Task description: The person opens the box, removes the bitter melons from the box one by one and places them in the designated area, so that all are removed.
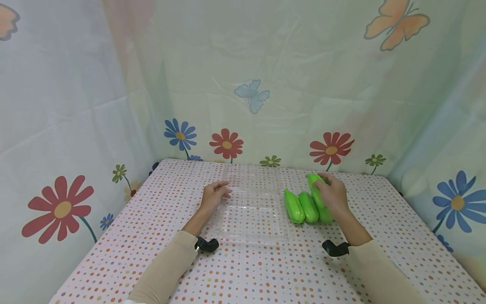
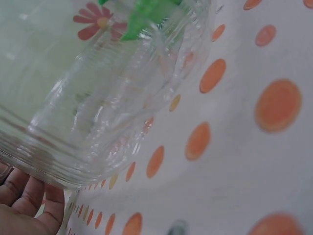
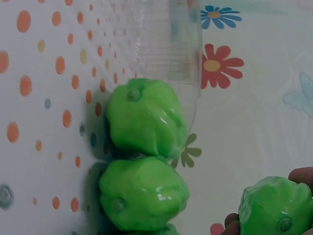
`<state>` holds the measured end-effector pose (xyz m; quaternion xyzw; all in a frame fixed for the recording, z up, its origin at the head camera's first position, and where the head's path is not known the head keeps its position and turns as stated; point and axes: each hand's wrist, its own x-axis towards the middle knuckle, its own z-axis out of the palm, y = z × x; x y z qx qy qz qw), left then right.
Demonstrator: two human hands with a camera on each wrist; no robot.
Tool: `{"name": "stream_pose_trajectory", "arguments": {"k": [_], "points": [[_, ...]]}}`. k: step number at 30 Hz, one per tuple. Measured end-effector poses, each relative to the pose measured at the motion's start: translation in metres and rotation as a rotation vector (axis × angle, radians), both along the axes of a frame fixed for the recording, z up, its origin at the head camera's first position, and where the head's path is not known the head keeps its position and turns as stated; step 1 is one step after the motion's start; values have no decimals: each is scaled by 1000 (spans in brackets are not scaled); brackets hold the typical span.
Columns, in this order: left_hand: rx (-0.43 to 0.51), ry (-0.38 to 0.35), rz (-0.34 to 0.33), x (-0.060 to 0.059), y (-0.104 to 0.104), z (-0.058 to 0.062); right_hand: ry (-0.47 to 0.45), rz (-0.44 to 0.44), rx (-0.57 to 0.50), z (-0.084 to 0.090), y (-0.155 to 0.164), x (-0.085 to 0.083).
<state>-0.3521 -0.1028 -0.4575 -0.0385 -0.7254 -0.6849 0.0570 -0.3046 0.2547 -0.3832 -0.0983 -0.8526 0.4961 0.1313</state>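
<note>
Head view alone shows both hands, right hand [image 1: 333, 195] gripping green vegetable [image 1: 317, 195], left hand [image 1: 214, 195] relaxed against clear tray [image 1: 252, 226].

**What the views hide or cut short**

In the head view the right hand [image 1: 332, 195] covers much of the third green vegetable [image 1: 318, 198], so its full length cannot be seen. The clear plastic tray [image 1: 250, 211] is nearly see-through against the dotted tablecloth [image 1: 265, 270]; its far edge is hard to trace. The left hand [image 1: 214, 195] hides its own fingertips' contact with the tray rim.

The left wrist view cuts the hand at the bottom corner, showing only a few fingers [image 2: 29, 196]; the green shapes through the plastic are blurred.

The right wrist view crops the held vegetable at the lower edge, with only fingertips [image 3: 301, 175] showing.
</note>
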Motion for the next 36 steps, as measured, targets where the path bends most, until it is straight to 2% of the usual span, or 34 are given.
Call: {"name": "stream_pose_trajectory", "arguments": {"k": [8, 11, 13, 16, 18, 24, 36], "points": [[7, -10, -36, -2, -1, 0, -7, -30, -18, 3, 15, -2], [-3, -9, -50, 5, -1, 8, -12, -48, -26, 2, 22, -4], [-3, -11, -55, 5, -1, 9, -12, -65, -36, 0, 26, -5], [6, 2, -51, 5, -1, 7, -9, -91, -42, -2, 34, -6], [14, 0, -43, -1, -1, -2, -7, -109, -46, -2, 39, -7], [12, 15, -13, -1, -1, -2, 6, -174, -92, 0, 51, -8], [17, -2, -16, -2, 0, -2, 0, -269, -107, -7, 72, -11]]}}
